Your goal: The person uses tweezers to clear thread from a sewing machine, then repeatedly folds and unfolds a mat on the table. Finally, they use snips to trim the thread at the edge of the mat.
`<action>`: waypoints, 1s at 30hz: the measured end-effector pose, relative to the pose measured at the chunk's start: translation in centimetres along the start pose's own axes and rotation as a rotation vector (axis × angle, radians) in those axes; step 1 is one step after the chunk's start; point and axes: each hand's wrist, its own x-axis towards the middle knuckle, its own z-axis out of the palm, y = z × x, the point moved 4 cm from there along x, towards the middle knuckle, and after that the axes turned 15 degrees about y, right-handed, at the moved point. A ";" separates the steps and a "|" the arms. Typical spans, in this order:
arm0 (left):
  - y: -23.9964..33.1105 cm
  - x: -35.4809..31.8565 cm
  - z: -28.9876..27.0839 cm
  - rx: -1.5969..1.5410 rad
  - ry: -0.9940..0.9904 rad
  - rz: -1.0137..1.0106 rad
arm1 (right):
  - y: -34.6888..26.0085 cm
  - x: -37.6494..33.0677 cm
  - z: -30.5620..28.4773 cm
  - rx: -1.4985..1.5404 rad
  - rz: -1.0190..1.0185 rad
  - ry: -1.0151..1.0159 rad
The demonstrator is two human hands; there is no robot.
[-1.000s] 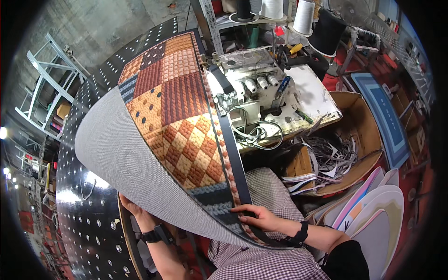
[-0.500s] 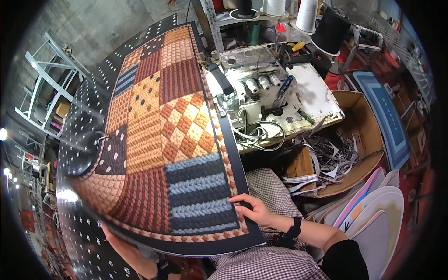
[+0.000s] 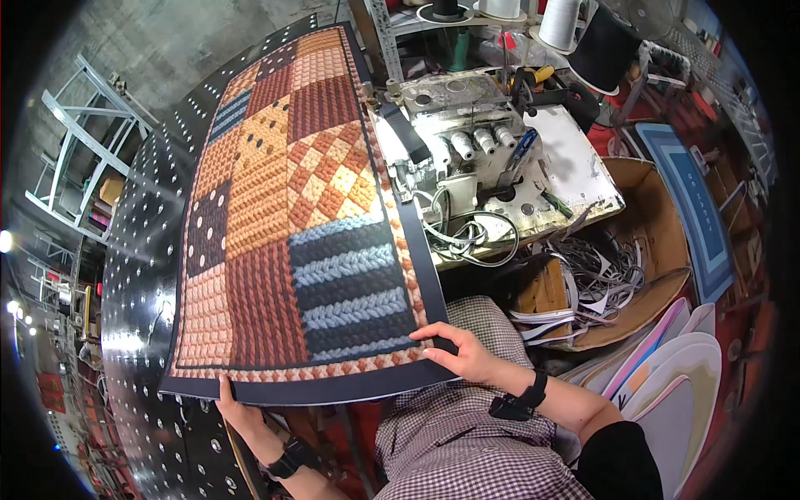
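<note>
A patchwork-patterned mat (image 3: 265,196) with a dark border stretches from near my lap across a black table, its right edge beside a worn white sewing machine (image 3: 467,137). My left hand (image 3: 243,417) grips the mat's near edge toward the left corner, thumb on top and fingers hidden underneath. On the near right corner area rests my right hand (image 3: 465,357), its index finger and thumb apart on the printed surface. Any fingers below that edge are hidden. The mat's near edge hangs over my checked apron (image 3: 467,425).
Black table (image 3: 142,283) dotted with shiny studs lies left. A cardboard box (image 3: 658,217) of grey trimmings (image 3: 596,279) sits right of the machine, before stacked rounded mats (image 3: 667,387). Thread cones (image 3: 557,23) stand behind. A blue mat (image 3: 687,208) leans at far right.
The mat has slid away from me, and its curled near left corner now lies flatter. My left hand has come up onto the near edge. My right hand has shifted slightly forward.
</note>
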 end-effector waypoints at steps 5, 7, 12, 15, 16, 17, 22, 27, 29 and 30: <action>-3.5 1.4 0.5 0.064 0.055 0.165 | 1.7 0.4 -0.2 -0.135 -0.187 0.057; -4.6 2.6 0.3 0.181 0.046 0.278 | 2.3 0.3 -0.2 -0.194 -0.269 0.076; -5.7 6.7 2.7 0.388 -0.078 0.354 | 2.7 2.1 0.3 -0.146 -0.187 0.078; -6.7 6.8 4.3 0.407 -0.148 0.396 | 3.4 1.9 0.2 -0.191 -0.238 0.141; -6.5 7.8 5.4 0.334 -0.167 0.481 | 3.8 3.3 0.5 -0.191 -0.264 0.138; -7.1 10.7 5.9 0.453 -0.098 0.453 | 4.4 4.8 0.8 -0.125 -0.228 0.127; -8.9 13.5 8.0 0.488 -0.151 0.600 | 6.2 5.9 1.0 -0.022 -0.215 0.138; -8.7 13.1 10.7 0.579 -0.177 0.349 | 7.2 5.8 1.3 -0.053 -0.202 0.116; -9.7 14.0 11.0 0.635 -0.155 0.224 | 8.2 4.9 0.8 -0.096 -0.189 0.125; -10.3 15.3 10.8 0.630 -0.154 0.232 | 9.0 4.8 0.6 -0.094 -0.197 0.124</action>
